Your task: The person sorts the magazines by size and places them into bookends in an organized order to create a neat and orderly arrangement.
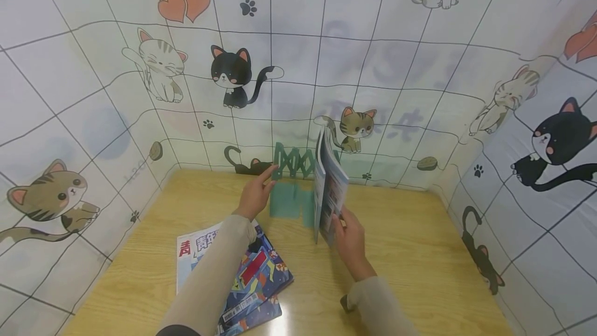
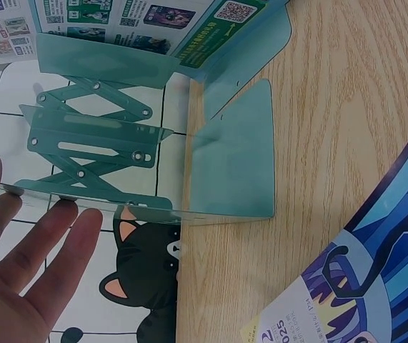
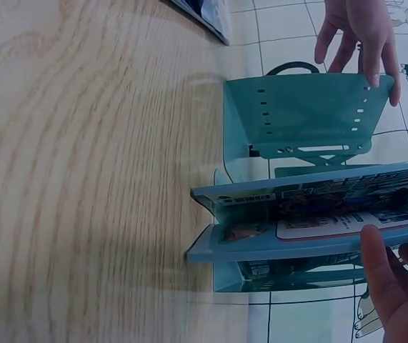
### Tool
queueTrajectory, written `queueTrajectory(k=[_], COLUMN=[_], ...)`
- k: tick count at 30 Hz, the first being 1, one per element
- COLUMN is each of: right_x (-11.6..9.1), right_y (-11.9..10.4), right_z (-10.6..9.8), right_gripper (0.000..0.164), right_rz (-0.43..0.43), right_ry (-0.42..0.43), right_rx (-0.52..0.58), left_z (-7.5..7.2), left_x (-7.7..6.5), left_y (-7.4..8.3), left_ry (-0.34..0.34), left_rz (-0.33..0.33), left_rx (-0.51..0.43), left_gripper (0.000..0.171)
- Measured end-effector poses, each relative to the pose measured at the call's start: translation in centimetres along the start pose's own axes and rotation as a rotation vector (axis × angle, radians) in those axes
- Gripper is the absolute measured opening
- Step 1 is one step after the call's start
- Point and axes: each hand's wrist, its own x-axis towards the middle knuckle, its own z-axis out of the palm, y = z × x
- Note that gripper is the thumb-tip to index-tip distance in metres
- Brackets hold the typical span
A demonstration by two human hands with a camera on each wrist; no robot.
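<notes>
On the tabletop against the back wall stands a green expandable bookend (image 1: 285, 201), its crossed metal links spread apart. My left hand (image 1: 256, 193) pinches the edge of its left end plate (image 3: 296, 107), thumb inside and fingers outside. Upright at the bookend's right part are magazines (image 1: 332, 191), their near edges fanned apart; my right hand (image 1: 351, 237) grips them near the lower front. In the right wrist view its thumb (image 3: 379, 261) lies along the lower magazine (image 3: 296, 249). Exactly how many magazines stand there is hard to tell.
Several overlapping magazines (image 1: 261, 268) lie flat at the front left of the wooden table (image 1: 410, 253), partly under my left forearm. Cloth walls with a cat print (image 1: 289, 56) enclose the back and both sides. A small dark object (image 1: 345, 303) shows beside my right sleeve.
</notes>
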Motion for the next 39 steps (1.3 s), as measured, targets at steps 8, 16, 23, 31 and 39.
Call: queueTrajectory(k=[8, 16, 23, 31, 39], right_x=[0.7, 1.3, 1.4, 1.3, 1.1], right_y=[0.2, 0.3, 0.3, 0.2, 0.3], right_z=[0.4, 0.6, 0.7, 0.9, 0.8], right_gripper=[0.036, 0.036, 0.042, 0.050, 0.048], right_rz=[-0.004, 0.006, 0.017, 0.004, -0.022], right_ry=[-0.068, -0.089, -0.106, -0.130, -0.099], right_rx=[0.030, 0.027, 0.021, 0.083, 0.056], left_z=[0.0, 0.0, 0.0, 0.2, 0.2], left_x=[0.0, 0.0, 0.0, 0.1, 0.1], left_y=[0.1, 0.1, 0.0, -0.5, -0.6], left_ry=[-0.008, -0.004, -0.005, -0.035, -0.031], left_rz=[-0.010, -0.006, -0.001, -0.021, -0.017], left_rx=[0.011, 0.013, 0.000, 0.003, -0.009], left_gripper=[0.048, 0.050, 0.048, 0.048, 0.047])
